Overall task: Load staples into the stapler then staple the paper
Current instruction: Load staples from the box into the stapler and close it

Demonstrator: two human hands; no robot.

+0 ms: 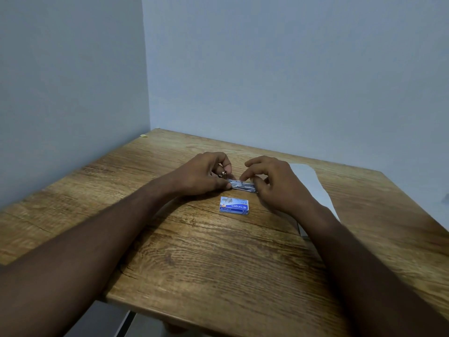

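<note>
A small silver stapler (pixel 243 185) lies low on the wooden table (pixel 218 251), between both hands. My left hand (pixel 206 175) grips its left end, with a small metal part sticking up between the fingers. My right hand (pixel 274 183) holds its right end, the index finger resting on the top. A blue and white staple box (pixel 234 205) lies flat just in front of the stapler, touched by neither hand. White paper (pixel 313 188) lies to the right, partly hidden under my right hand and forearm.
The table stands in a corner, with pale walls close behind and to the left. A tiny yellow scrap (pixel 144 135) lies at the far left corner. The table's near edge (pixel 194 312) runs across the bottom.
</note>
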